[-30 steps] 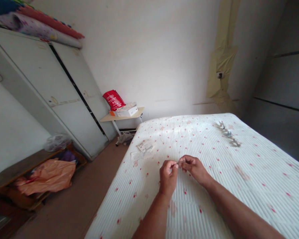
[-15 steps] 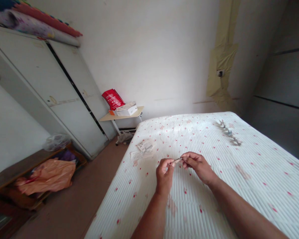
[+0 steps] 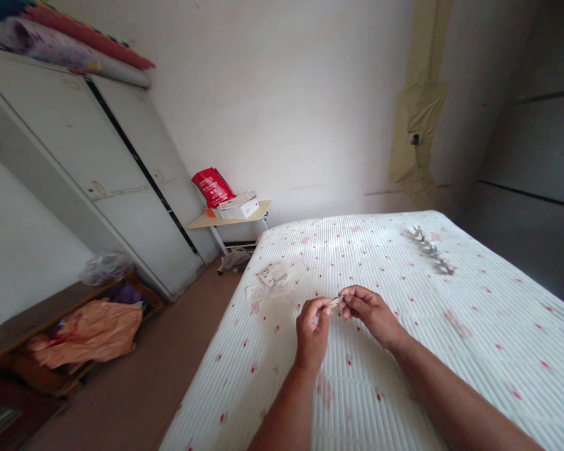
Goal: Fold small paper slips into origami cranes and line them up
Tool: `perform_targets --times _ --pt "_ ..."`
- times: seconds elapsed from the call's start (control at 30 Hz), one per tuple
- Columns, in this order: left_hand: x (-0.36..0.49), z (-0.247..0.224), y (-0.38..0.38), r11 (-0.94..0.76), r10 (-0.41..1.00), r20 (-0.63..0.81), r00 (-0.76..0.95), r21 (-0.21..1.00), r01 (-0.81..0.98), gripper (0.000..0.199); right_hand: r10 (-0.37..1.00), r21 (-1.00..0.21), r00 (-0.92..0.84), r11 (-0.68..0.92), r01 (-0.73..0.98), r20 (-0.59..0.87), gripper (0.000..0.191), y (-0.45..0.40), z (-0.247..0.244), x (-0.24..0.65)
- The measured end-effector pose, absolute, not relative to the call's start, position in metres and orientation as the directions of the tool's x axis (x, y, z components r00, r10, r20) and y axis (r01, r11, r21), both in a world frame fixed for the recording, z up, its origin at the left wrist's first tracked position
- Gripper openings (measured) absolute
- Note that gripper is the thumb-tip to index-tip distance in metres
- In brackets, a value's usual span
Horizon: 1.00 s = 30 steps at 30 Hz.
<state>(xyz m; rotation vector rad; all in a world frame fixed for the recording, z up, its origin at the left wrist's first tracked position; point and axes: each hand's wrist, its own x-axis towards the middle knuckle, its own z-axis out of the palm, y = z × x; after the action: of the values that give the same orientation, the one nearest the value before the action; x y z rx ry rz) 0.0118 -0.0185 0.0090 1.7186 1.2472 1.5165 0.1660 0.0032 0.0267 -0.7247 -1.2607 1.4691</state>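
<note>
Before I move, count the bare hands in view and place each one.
2: the left hand over the bed, and the right hand to its right, both pinching a small object between them.

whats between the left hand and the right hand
A small, pale item spans the gap between the fingertips of the left hand and the right hand, as the head view shows; it is too small to identify.

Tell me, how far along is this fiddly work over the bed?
Possibly done: the row of small pieces, already laid out on the bed cover. In hand: a small pale piece, pinched between the left hand and right hand. What's left I can't tell; the papers lying nearby are too blurred to read.
</note>
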Motion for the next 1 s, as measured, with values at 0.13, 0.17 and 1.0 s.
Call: perform_targets --times 0.13,0.17,1.0 --pt "0.0134 0.0106 -0.0192 -0.394 0.907 0.417 -0.059 0.89 0.23 0.019 0.935 -0.956 -0.304 0.096 -0.279 0.182 0.02 0.0021 0.0283 0.1646" --pt "0.0139 0.011 -0.0194 -0.39 0.909 0.412 -0.06 0.893 0.223 0.019 0.935 -0.958 -0.304 0.1 -0.268 0.183 0.02 0.0023 0.0279 0.1644" --pt "0.0159 0.0088 -0.0196 -0.385 0.912 0.409 -0.023 0.874 0.297 0.019 0.944 -0.971 -0.291 0.088 -0.223 0.152 0.025 0.0026 0.0232 0.1581"
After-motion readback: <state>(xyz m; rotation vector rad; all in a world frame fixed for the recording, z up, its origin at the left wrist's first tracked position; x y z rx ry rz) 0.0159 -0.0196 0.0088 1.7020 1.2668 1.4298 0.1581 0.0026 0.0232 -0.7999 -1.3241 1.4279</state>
